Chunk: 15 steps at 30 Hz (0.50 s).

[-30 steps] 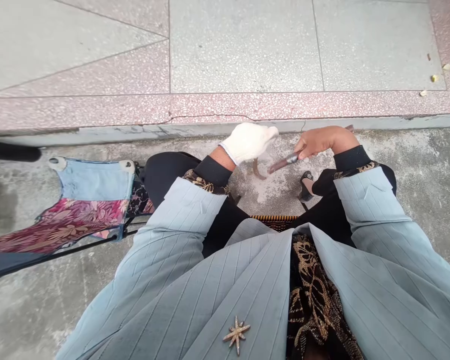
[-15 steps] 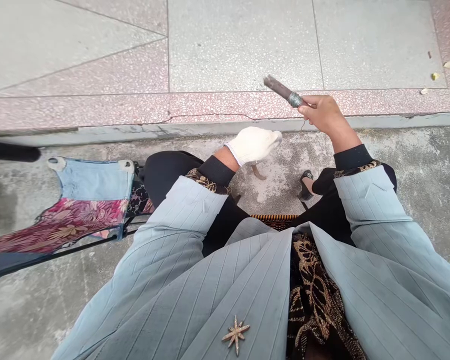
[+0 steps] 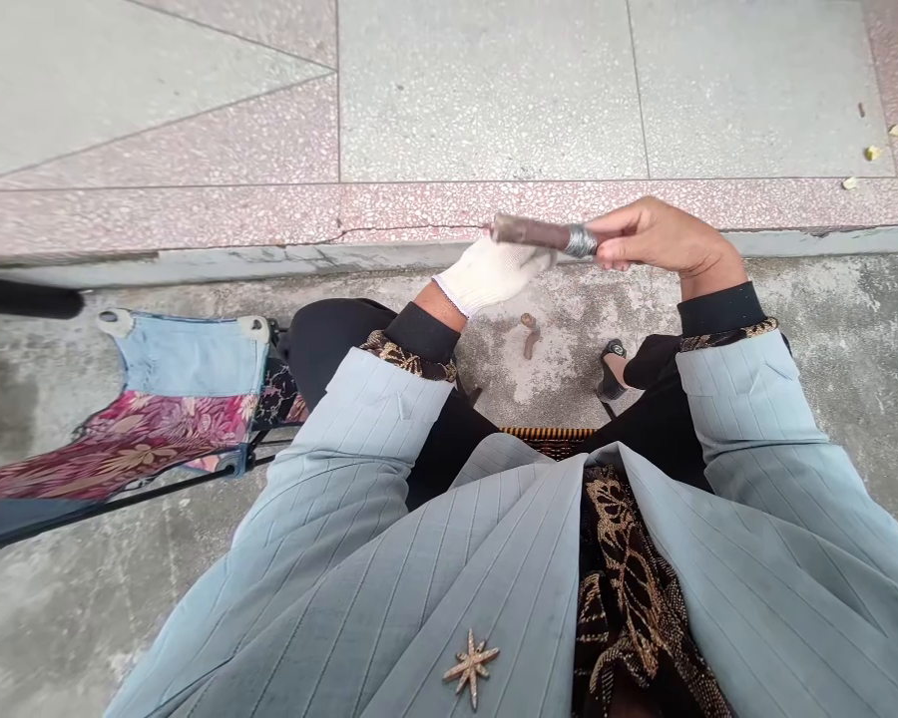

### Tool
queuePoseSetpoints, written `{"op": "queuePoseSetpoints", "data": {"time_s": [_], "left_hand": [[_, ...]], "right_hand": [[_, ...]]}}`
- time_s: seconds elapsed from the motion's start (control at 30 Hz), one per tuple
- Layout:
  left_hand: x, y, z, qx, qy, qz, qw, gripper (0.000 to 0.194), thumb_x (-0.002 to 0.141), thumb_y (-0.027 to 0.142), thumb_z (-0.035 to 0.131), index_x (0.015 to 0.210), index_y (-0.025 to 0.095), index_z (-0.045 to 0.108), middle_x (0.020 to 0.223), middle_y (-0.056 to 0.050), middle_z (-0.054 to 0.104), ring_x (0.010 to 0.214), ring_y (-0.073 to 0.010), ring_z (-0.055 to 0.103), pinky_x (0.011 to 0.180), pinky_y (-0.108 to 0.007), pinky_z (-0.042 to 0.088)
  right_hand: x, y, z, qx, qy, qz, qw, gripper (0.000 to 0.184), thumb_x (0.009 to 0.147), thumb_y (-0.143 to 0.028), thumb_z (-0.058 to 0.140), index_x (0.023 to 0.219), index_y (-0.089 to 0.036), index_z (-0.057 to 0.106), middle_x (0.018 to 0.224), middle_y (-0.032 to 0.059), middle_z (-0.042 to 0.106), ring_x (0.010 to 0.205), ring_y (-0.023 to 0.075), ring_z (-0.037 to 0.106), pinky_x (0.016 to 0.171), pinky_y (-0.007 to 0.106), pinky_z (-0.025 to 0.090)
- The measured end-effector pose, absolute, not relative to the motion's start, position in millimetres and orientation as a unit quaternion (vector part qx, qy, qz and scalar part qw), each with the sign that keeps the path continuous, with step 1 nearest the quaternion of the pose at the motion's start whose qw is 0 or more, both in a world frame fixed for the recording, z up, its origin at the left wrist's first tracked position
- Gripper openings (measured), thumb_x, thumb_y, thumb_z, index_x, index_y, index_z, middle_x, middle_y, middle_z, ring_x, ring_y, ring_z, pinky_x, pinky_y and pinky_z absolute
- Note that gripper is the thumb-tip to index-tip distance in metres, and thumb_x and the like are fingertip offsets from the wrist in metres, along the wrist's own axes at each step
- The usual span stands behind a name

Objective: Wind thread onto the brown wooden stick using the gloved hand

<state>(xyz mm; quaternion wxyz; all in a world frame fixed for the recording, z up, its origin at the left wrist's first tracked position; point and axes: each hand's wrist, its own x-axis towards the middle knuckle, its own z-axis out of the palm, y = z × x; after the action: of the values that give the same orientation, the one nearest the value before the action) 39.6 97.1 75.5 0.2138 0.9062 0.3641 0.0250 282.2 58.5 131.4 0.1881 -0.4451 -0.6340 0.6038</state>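
Observation:
My right hand (image 3: pixel 655 239) is closed on a short brown stick (image 3: pixel 533 233) with silvery wire (image 3: pixel 582 240) coiled round it. Thumb and fingers pinch it beside the coil, and its far end points left. Just behind and below the stick is my left hand (image 3: pixel 490 277), in a white knit glove. The gloved fingers are bunched together and partly covered by the stick. I cannot make out what they hold, or whether glove and stick touch.
On the concrete between my feet lies a curved brown piece (image 3: pixel 530 337). A folding chair (image 3: pixel 187 359) with denim and floral cloth stands at my left. A raised tiled ledge (image 3: pixel 486 100) runs ahead, with small yellowish bits (image 3: pixel 872 154) at its right.
The stick has swung down and left, from slanting to nearly level, and now passes in front of the glove. My right wrist has turned. My left hand has shifted slightly left.

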Motion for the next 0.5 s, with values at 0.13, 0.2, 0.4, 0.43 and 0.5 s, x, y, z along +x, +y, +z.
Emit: {"op": "queuePoseSetpoints", "data": {"time_s": [0.13, 0.2, 0.4, 0.43, 0.5], "left_hand": [[44, 91, 76, 0.913, 0.365, -0.018, 0.181, 0.041, 0.100, 0.035, 0.033, 0.125, 0.018, 0.061, 0.103, -0.007, 0.071, 0.097, -0.0206, 0.065, 0.083, -0.030, 0.046], [47, 85, 75, 0.926, 0.331, -0.041, 0.179, 0.041, 0.100, 0.036, 0.033, 0.124, 0.019, 0.062, 0.102, -0.006, 0.071, 0.093, -0.0203, 0.066, 0.081, -0.030, 0.046], [47, 79, 79, 0.941, 0.308, -0.042, 0.135, 0.039, 0.100, 0.037, 0.033, 0.119, 0.021, 0.064, 0.097, -0.007, 0.071, 0.086, -0.0195, 0.066, 0.072, -0.030, 0.042], [44, 80, 80, 0.937, 0.325, -0.033, 0.126, 0.039, 0.101, 0.036, 0.033, 0.119, 0.021, 0.064, 0.096, -0.007, 0.071, 0.085, -0.0196, 0.066, 0.071, -0.030, 0.042], [40, 84, 83, 0.929, 0.354, -0.015, 0.108, 0.039, 0.101, 0.036, 0.034, 0.119, 0.021, 0.064, 0.095, -0.008, 0.070, 0.084, -0.0197, 0.066, 0.069, -0.030, 0.041]], "right_hand": [[276, 58, 139, -0.446, -0.567, 0.556, 0.414, 0.032, 0.078, -0.051, 0.075, 0.089, -0.023, 0.066, 0.067, -0.0017, 0.052, 0.058, 0.0117, 0.040, 0.057, 0.029, 0.034], [275, 62, 132, -0.478, -0.547, 0.522, 0.447, 0.033, 0.076, -0.054, 0.075, 0.083, -0.024, 0.063, 0.067, -0.0014, 0.053, 0.057, 0.0122, 0.040, 0.056, 0.029, 0.033], [283, 76, 105, -0.675, -0.620, 0.307, 0.255, 0.031, 0.084, -0.049, 0.067, 0.092, -0.020, 0.071, 0.067, 0.0021, 0.060, 0.068, 0.0175, 0.054, 0.061, 0.031, 0.038], [285, 77, 103, -0.693, -0.635, 0.275, 0.204, 0.028, 0.084, -0.046, 0.069, 0.091, -0.019, 0.073, 0.068, 0.0029, 0.062, 0.070, 0.0186, 0.056, 0.063, 0.032, 0.039], [287, 76, 101, -0.697, -0.663, 0.251, 0.110, 0.023, 0.080, -0.041, 0.073, 0.087, -0.019, 0.076, 0.070, 0.0038, 0.065, 0.071, 0.0194, 0.058, 0.064, 0.033, 0.040]]}}
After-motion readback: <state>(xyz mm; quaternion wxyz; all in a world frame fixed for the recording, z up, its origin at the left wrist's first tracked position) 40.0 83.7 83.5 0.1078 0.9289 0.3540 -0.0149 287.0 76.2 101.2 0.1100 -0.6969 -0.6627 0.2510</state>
